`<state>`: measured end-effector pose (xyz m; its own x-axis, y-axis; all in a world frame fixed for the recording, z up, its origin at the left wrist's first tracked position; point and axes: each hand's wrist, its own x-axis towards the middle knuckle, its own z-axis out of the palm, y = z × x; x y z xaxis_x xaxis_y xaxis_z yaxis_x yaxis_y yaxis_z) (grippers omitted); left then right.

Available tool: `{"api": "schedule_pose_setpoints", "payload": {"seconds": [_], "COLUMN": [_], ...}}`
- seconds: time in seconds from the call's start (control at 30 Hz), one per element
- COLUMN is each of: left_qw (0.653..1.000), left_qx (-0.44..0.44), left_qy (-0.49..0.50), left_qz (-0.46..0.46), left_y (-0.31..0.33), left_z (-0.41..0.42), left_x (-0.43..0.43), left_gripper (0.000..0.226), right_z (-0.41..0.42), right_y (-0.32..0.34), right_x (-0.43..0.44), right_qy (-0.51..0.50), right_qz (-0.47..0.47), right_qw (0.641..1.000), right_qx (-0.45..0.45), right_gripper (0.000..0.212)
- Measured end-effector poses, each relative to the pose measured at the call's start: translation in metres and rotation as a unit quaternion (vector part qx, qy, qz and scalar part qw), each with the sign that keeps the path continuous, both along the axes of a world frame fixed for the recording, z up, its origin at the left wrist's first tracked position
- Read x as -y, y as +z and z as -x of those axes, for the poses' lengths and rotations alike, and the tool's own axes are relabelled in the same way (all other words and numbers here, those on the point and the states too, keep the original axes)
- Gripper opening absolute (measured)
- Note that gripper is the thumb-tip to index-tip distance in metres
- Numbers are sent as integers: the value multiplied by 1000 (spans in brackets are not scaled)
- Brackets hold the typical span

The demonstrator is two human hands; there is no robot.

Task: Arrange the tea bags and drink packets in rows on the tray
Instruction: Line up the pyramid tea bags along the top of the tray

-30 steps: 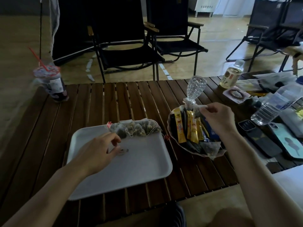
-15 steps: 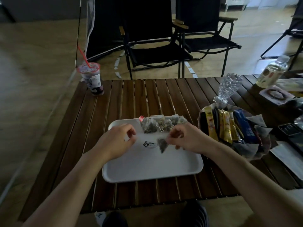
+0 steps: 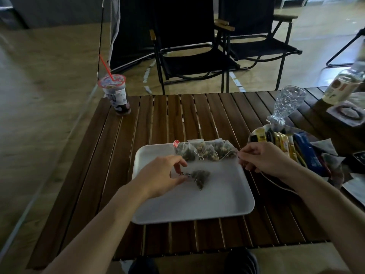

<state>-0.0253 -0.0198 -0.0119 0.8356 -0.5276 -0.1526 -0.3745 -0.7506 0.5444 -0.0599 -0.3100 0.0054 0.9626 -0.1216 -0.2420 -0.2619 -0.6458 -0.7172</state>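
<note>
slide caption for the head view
Left hand at a loose tea bag on the white tray, below a row of tea bags.

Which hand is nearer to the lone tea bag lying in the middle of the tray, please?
The left. The left hand is right beside the lone tea bag, fingertips at its tag end; the right hand is farther off to its right, over the tray's right edge.

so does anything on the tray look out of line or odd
One tea bag lies alone mid-tray, tilted, apart from the row of tea bags crowded and overlapping along the tray's far edge. The left hand is right beside the lone bag's tag end. Nothing looks spilled or torn.
</note>
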Motion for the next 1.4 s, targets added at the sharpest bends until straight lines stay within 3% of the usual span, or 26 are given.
{"api": "schedule_pose_setpoints", "payload": {"seconds": [0.17, 0.43, 0.67, 0.8, 1.03, 1.27, 1.4], "left_qw": [999, 999, 1000, 993, 984, 982, 978], "left_qx": [-24, -18, -24, 31, 11, 29, 97], "left_qy": [-26, -42, 18, 56, 68, 88, 121], "left_qz": [17, -2, -8, -104, -166, -162, -140], "left_y": [-7, -11, 7, 16, 17, 5, -4], "left_z": [0, -3, -5, -3, -3, -12, -17], "left_x": [16, 11, -30, -45, -51, -46, -38], "left_gripper": [54, 11, 7, 13, 43, 16, 11], "right_z": [-2, -1, 2, 2, 3, 2, 1], "right_y": [-3, 2, 4, 5, 3, 0, -1], "right_x": [0, -5, -10, -14, -15, -9, -8], "right_qy": [14, 40, 48, 51, 55, 61, 65], "right_qz": [13, 29, 27, 28, 31, 44, 46], "right_qw": [1000, 999, 998, 998, 998, 997, 997], "right_qx": [-4, -5, -10, -6, -21, -26, -25], "right_gripper": [9, 7, 8, 10, 8, 6, 7]}}
